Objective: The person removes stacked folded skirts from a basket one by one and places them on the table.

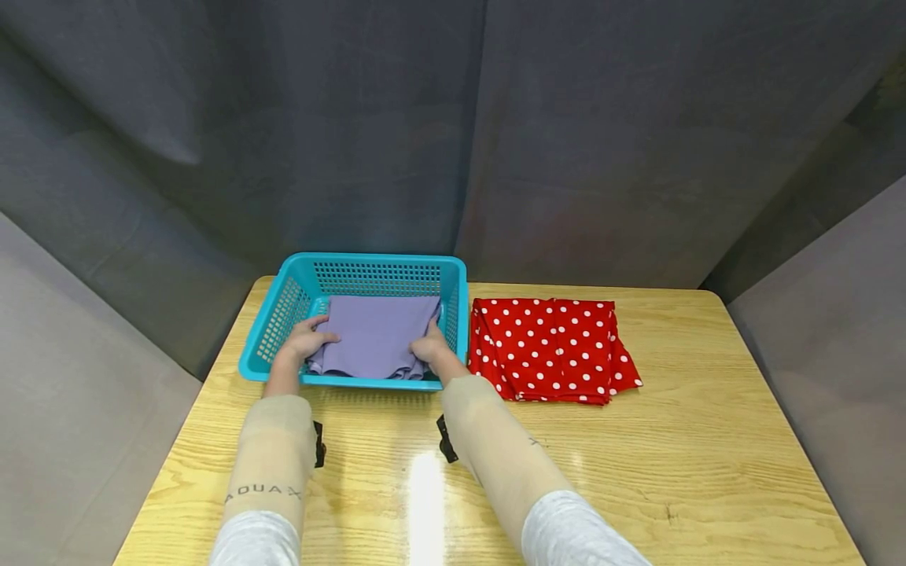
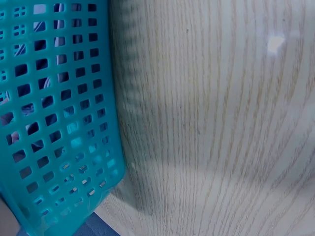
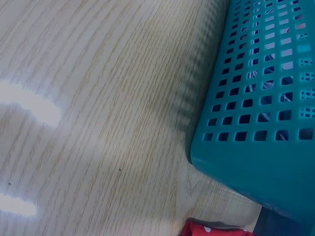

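A folded purple cloth (image 1: pixel 378 334) lies flat inside a turquoise plastic basket (image 1: pixel 382 384) in the head view. My left hand (image 1: pixel 306 340) reaches over the basket's front left and grips the cloth's left edge, thumb on top. At the opposite edge my right hand (image 1: pixel 432 347) holds the cloth's right side, its fingertips partly hidden by the fold. Both wrist views look at the basket's perforated walls (image 2: pixel 54 98), with bits of the purple cloth showing through the holes and the fingers out of sight.
A folded red cloth with white dots (image 1: pixel 548 350) lies on the wooden table (image 1: pixel 708 440), just right of the basket. Its corner (image 3: pixel 211 230) shows in the right wrist view. A dark grey curtain (image 1: pixel 354 141) hangs behind the table's back edge.
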A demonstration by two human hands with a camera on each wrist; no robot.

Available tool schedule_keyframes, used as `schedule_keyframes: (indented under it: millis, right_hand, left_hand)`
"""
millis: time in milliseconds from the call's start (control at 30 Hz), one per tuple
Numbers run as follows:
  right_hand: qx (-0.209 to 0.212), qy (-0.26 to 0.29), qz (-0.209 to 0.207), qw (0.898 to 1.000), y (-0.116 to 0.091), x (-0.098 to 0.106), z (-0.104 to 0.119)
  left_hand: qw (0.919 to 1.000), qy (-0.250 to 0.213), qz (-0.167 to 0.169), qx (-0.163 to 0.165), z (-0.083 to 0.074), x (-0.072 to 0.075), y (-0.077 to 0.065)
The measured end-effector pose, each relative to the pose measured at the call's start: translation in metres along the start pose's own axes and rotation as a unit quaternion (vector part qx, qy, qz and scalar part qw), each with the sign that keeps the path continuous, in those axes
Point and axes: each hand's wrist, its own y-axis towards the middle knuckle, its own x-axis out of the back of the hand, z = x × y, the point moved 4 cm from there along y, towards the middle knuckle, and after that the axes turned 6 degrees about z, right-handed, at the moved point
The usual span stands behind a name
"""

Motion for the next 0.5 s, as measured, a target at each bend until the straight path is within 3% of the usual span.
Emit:
schedule_keyframes:
  millis: [500]
  right_hand:
    - [0.058,-0.008,-0.011,0.998,-0.0042,0.0018,0.006]
  left_hand:
    - [0.9997,0.02,-0.014,0.0,-0.0008,0.0022,-0.0012]
